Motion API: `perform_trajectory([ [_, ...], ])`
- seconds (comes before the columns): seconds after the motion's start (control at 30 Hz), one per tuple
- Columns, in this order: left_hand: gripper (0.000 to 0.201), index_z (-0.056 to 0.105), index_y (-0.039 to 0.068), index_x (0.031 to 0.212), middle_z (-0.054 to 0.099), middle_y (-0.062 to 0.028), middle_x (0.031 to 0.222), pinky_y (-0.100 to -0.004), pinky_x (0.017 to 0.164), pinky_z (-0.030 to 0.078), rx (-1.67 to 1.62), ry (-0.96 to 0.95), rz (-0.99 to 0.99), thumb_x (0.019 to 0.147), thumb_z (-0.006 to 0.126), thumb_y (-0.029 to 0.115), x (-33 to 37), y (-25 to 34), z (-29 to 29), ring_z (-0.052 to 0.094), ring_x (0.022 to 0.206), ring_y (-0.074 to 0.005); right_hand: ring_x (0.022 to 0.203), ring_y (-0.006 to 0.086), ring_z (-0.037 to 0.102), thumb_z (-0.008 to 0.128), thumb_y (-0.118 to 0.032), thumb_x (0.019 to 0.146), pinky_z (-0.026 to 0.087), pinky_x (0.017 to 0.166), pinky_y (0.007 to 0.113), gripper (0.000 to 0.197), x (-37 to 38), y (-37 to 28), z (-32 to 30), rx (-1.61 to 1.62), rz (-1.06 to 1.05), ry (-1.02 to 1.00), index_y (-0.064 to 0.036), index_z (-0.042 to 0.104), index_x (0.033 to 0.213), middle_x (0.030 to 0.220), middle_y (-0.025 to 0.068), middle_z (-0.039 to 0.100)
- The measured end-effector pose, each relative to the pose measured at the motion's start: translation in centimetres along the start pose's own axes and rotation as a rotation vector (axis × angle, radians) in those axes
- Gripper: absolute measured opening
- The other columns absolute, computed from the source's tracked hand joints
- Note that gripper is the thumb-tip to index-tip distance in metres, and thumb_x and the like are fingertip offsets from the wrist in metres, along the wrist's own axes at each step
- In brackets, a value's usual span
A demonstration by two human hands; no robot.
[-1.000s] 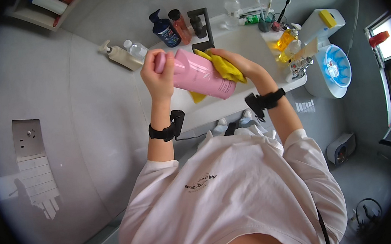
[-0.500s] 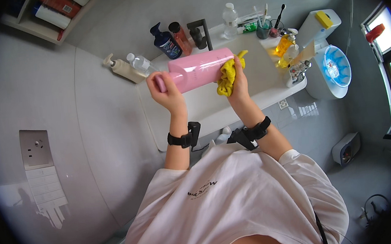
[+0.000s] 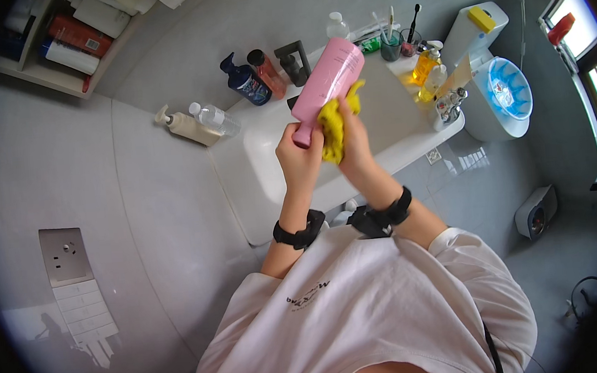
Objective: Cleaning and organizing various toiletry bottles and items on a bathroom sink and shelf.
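Over the white sink I hold a pink bottle, tilted with its base up to the right and its narrow end towards me. My left hand is closed round that narrow end. In my right hand is a bunched yellow cloth, pressed against the bottle's right side. The cloth and hand hide part of that side. Behind the bottle, a black faucet shows in part.
Along the sink's back stand a blue pump bottle, a reddish bottle and toothbrush cups. A beige pump bottle and a clear bottle are at left. Amber bottles stand right, near the toilet.
The pink bottle has swung from nearly level to steeply tilted, its base now up and away. My left hand has moved right, closer to my right hand. The cloth has shifted along the bottle.
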State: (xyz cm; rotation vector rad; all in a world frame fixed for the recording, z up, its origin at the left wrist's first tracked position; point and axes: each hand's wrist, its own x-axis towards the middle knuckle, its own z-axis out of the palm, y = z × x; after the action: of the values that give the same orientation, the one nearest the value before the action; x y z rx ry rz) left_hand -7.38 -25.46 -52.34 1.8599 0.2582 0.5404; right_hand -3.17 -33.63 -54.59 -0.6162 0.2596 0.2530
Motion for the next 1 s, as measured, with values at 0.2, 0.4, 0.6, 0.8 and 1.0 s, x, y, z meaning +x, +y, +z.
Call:
perform_trajectory([
  [0.2,0.028,0.057,-0.005,0.082,0.058,-0.0106,0.064,-0.0263,0.053,0.043,0.077,-0.086,0.013,0.076,0.064,0.022,-0.1,1.0,-0.7,0.054,0.056,-0.0121,0.086,0.0167,0.056,0.049,-0.05,0.084,0.048,0.074,0.031,0.049,4.1,-2.2,-2.4,0.178,0.035,-0.108,-0.0071,0.049,0.106,0.092,0.0055,0.056],
  [0.4,0.029,0.056,-0.005,0.079,0.057,-0.0091,0.064,-0.0255,0.052,0.042,-0.046,-0.087,-0.015,0.077,0.064,0.023,-1.1,0.7,-0.7,0.049,0.055,-0.01,0.097,0.0245,0.055,0.035,-0.059,0.085,0.046,0.084,0.038,0.059,4.7,-4.6,-1.7,0.312,-0.019,-0.353,-0.0071,0.047,0.111,0.108,0.011,0.055],
  [0.6,0.028,0.056,-0.004,0.076,0.058,-0.0121,0.061,-0.0277,0.048,0.04,0.174,0.071,0.268,0.078,0.063,0.023,2.2,0.7,-0.3,0.055,0.053,-0.0153,0.102,0.0244,0.053,0.035,-0.05,0.089,0.042,0.09,0.04,0.05,1.3,0.6,-0.2,0.408,0.175,-0.185,-0.007,0.047,0.112,0.11,0.0103,0.054],
  [0.8,0.032,0.052,-0.001,0.064,0.055,-0.0132,0.055,-0.0307,0.048,0.041,0.363,-0.124,0.014,0.073,0.066,0.026,2.3,-2.8,-4.3,0.052,0.049,-0.0189,0.106,0.0273,0.051,0.04,-0.036,0.09,0.04,0.094,0.039,0.041,0.3,1.2,-4.5,0.428,0.671,-0.272,-0.0029,0.046,0.114,0.116,0.0124,0.052],
  [1.0,0.029,0.053,0.0,0.066,0.051,-0.0092,0.051,-0.0304,0.046,0.039,0.388,-0.01,-0.061,0.072,0.066,0.026,1.7,-2.4,-9.1,0.046,0.047,-0.0136,0.096,0.0252,0.058,0.042,-0.038,0.09,0.047,0.085,0.038,0.04,-1.3,-4.0,-8.0,0.099,0.551,-0.105,-0.0038,0.054,0.108,0.106,0.011,0.059],
])
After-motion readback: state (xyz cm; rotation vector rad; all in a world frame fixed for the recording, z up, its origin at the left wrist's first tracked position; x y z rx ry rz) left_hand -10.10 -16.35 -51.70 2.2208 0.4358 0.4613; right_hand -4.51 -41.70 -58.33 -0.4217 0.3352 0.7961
